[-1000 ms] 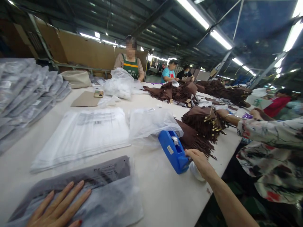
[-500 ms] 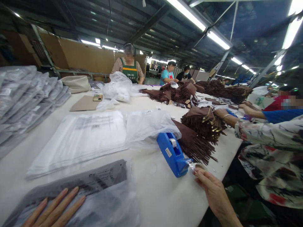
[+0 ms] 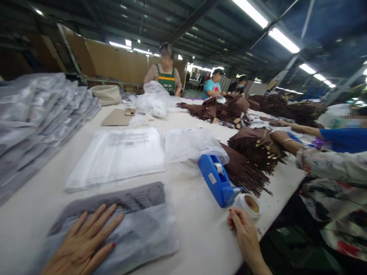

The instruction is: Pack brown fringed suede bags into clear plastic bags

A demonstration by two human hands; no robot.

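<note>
My left hand lies flat with fingers spread on a clear plastic bag holding a folded grey item. Dark print shows along the bag's far part. My right hand is pinched closed at the table edge, just in front of a roll of tape. A strip of clear tape reached these fingers a moment ago; blur makes it hard to see now. The blue tape dispenser stands beyond that hand, its cutter end pointing towards the roll.
Flat clear bags lie in a pile ahead, beside a crumpled plastic bag. Packed grey bags are heaped at left. Brown fringed pieces lie at right, near a co-worker's arm. A phone rests on cardboard.
My right hand has drawn back from the dispenser's cutter towards me, uncovering the tape roll. My left hand still presses the bag. The whole view has shifted a little.
</note>
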